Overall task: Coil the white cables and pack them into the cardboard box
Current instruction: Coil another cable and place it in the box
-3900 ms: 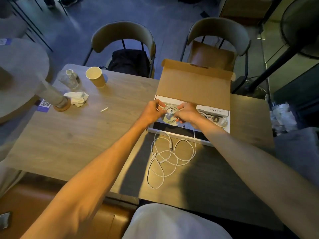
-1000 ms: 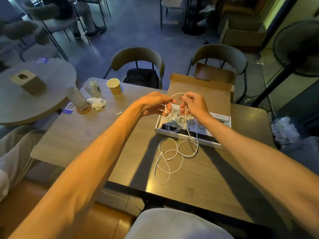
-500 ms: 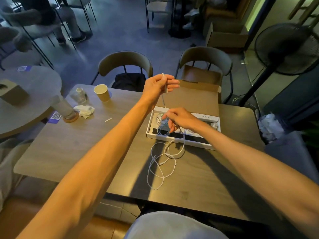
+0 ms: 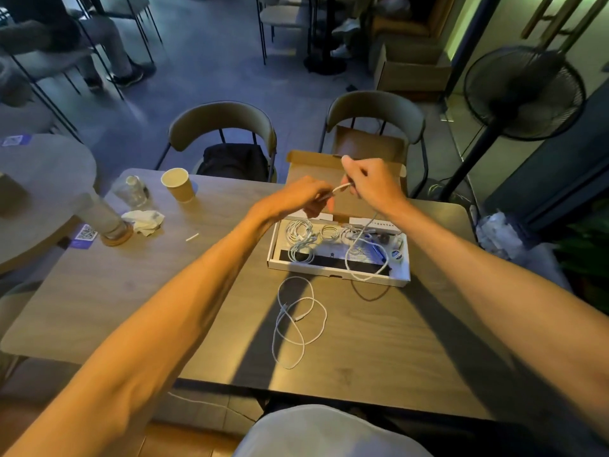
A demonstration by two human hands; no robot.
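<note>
The head camera looks down at a wooden counter [image 4: 131, 291] with both arms stretched forward. The left hand [image 4: 308, 197] and right hand [image 4: 372, 184] are raised above an open cardboard box [image 4: 336, 271]. Between them they hold a white cable [image 4: 340, 188]. The left fingers pinch one end of it and the right fingers are curled round it. From the right hand the cable hangs down in a loop over the front edge of the box. Several coiled cables [image 4: 298, 230] lie inside the box. A loose cable [image 4: 298, 319] sprawls on the counter just in front of the box. A paper cup [image 4: 178, 184] and a crumpled tissue [image 4: 143, 221] sit well to the left.
</note>
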